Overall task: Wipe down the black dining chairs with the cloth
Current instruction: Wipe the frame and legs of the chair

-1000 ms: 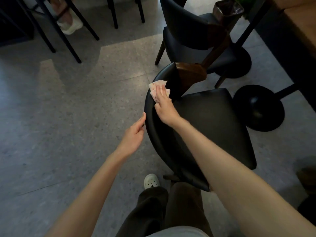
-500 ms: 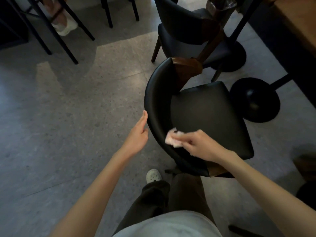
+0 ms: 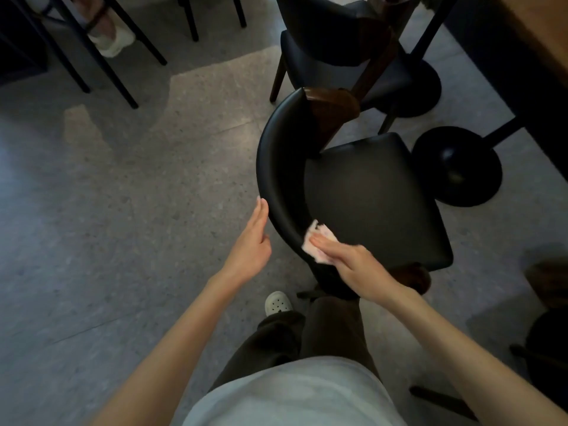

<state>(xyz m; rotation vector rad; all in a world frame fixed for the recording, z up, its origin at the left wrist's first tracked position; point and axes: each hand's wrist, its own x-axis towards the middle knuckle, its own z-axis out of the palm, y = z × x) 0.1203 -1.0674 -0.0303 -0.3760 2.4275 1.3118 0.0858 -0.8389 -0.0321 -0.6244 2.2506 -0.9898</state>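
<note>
Closest to the camera I see the person's light grey shirt [image 3: 292,395] and dark trousers [image 3: 307,333], with one white perforated shoe [image 3: 277,303] standing on the grey speckled floor [image 3: 123,210]. Both bare forearms reach forward from the lower corners. The left hand [image 3: 250,247] is open, its fingers [image 3: 261,213] straight and held together. Their tips are just beside the outer face of the curved backrest [image 3: 276,167], and I cannot tell if they really touch it. The right hand [image 3: 350,262] lies palm down on the small pale pink cloth [image 3: 313,241]. Its fingers are stretched flat over the cloth, not curled, and press it on the top edge of the backrest, at the end nearer to the person. A part of the cloth shows beyond the fingertips. The backrest belongs to the black dining chair, which has a dark padded seat [image 3: 368,195] to the right of the hands. A brown wooden post [image 3: 332,109] joins the far end of the backrest. Right of the seat a round black base [image 3: 455,167] stands on the floor, with its pole rising to the wooden desk [image 3: 547,32] at the upper right edge. Behind the first chair stands a second black chair [image 3: 332,53], near another round base [image 3: 427,87]. At the far upper left I see thin black furniture legs [image 3: 101,66], and between them another person's foot in a pale shoe [image 3: 112,41].
</note>
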